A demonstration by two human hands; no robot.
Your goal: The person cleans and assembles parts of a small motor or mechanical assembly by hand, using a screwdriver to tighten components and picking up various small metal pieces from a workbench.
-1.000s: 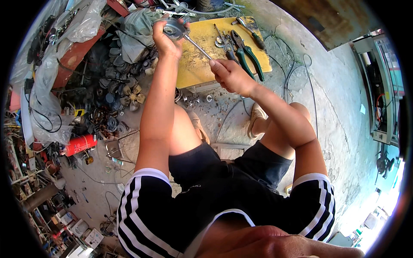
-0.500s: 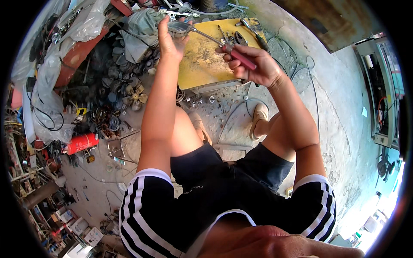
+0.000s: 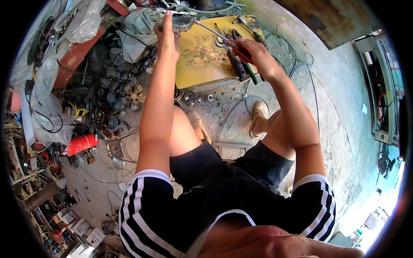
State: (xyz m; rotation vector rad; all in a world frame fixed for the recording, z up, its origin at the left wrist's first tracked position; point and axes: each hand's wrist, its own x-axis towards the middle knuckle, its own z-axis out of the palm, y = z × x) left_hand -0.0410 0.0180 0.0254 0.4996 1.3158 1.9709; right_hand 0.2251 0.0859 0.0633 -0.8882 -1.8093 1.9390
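Note:
My left hand (image 3: 167, 42) is raised over the far left of a low yellow-topped table (image 3: 198, 60), thumb pointing up. Its fingers are wrapped around a round grey metal part (image 3: 184, 24), which they partly hide. A red-handled screwdriver (image 3: 211, 29) is in my right hand (image 3: 261, 59), gripped over the handle. Its shaft points left, and the tip meets the right edge of the metal part. Below the right hand, pliers with dark and green handles (image 3: 236, 64) lie on the tabletop. A ratchet-like tool with a green-black handle (image 3: 251, 30) rests near the far right corner.
Piled motor parts and a fan-like piece (image 3: 134, 96) lie on the floor left of the table. Clear plastic sheeting (image 3: 53, 107) and a red cylinder (image 3: 81, 144) are farther left. A cable (image 3: 316, 86) runs over the concrete at right, near an open metal cabinet (image 3: 380, 86).
The metal part has tilted and risen slightly with my left hand. My right hand has turned palm-down over the screwdriver, uncovering the plier handles on the table.

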